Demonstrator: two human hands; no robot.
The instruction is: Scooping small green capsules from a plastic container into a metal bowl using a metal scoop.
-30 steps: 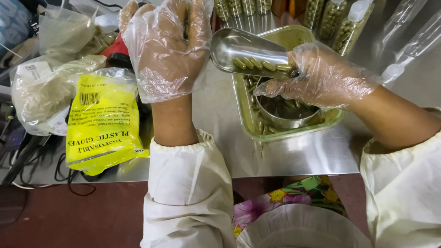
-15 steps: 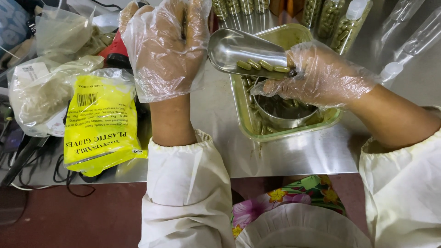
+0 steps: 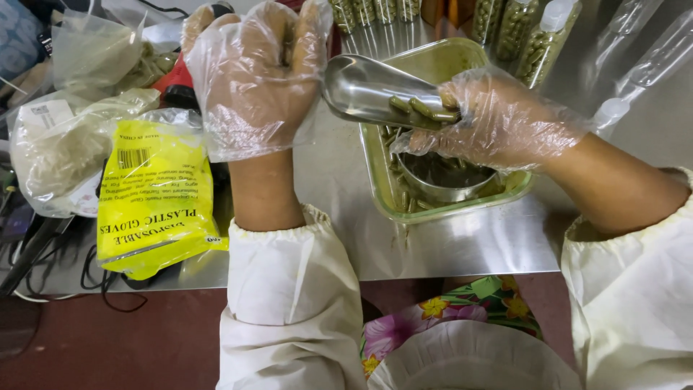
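My left hand point(image 3: 253, 79), in a loose clear glove, is raised with its fingers curled around what looks like a small bottle. The fingers hide most of the bottle; only a greenish strip shows between them. My right hand point(image 3: 498, 119), also gloved, grips the handle of a metal scoop point(image 3: 361, 90) holding several green capsules. The scoop's tip touches the left hand. Under the scoop a pale green tray point(image 3: 433, 65) holds loose capsules and a round metal bowl point(image 3: 444, 180).
A yellow pack of disposable gloves point(image 3: 155, 206) lies at the left on the steel table point(image 3: 462, 242). Clear bags point(image 3: 65, 144) and cables lie further left. Capsule-filled bottles point(image 3: 534, 36) stand behind the tray, with empty clear ones point(image 3: 642, 65) at the right.
The scoop and my right hand have shifted only slightly; the left hand stays curled in the same place.
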